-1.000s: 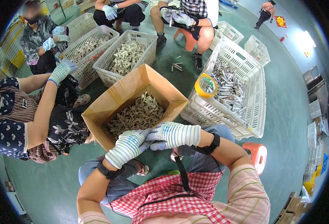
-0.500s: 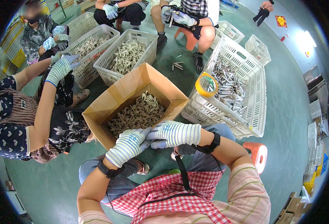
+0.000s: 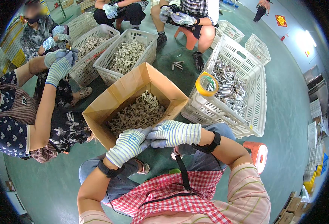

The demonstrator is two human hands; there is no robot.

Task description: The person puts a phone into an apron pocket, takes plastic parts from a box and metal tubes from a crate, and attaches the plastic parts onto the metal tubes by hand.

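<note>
Both my hands wear white knit gloves with coloured stripes and grey-blue fingers. My left hand (image 3: pixel 127 147) and my right hand (image 3: pixel 177 133) meet at the near rim of an open cardboard box (image 3: pixel 114 99), fingers closed and overlapping. Anything between the fingertips is hidden. Inside the box lies a heap of small grey metal parts (image 3: pixel 138 114). Right of the box, a large white plastic crate (image 3: pixel 259 87) holds many short shiny metal tubes (image 3: pixel 229 86). A roll of yellow tape (image 3: pixel 201 89) rests on that crate's near left corner.
Two more crates of metal parts, one grey-white (image 3: pixel 110 74), stand beyond the box. A co-worker (image 3: pixel 13 123) sits close at left; several others sit further back. A few loose tubes (image 3: pixel 177 65) lie on the green floor. A red stool (image 3: pixel 259 156) is at my right.
My hands have stayed in place. The left co-worker's two gloved hands have come together around a small item. The co-worker at the back has shifted their hands, and the distant walker has moved.
</note>
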